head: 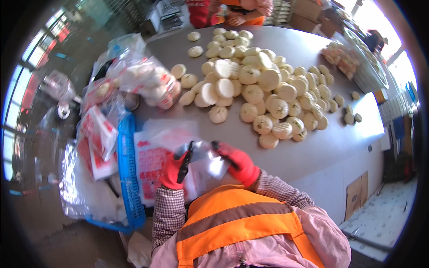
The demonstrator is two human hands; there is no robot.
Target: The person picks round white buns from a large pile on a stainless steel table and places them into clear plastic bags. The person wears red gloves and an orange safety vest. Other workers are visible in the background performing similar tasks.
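Observation:
A clear plastic bag (211,164), blurred by motion, stretches between my two gloved hands. My left hand (176,167), in a red glove with black on the fingers, grips its left side. On the other side my right hand (238,163), gloved alike, pinches it near the upper edge. Under and beside my left hand lies a stack of flat plastic bags (149,164) with red printing. Beyond my hands, a large heap of pale stuffed buns (253,93) spreads over the metal tabletop (321,154); some lie flat side up, others show pleated tops.
A blue plastic basket (129,174) with printed bags (100,134) stands left of the stack. Bun-filled bags (150,80) lie behind it. At the far right are a pale plastic crate (365,63) and another filled bag (340,58). A person (244,13) stands across the table.

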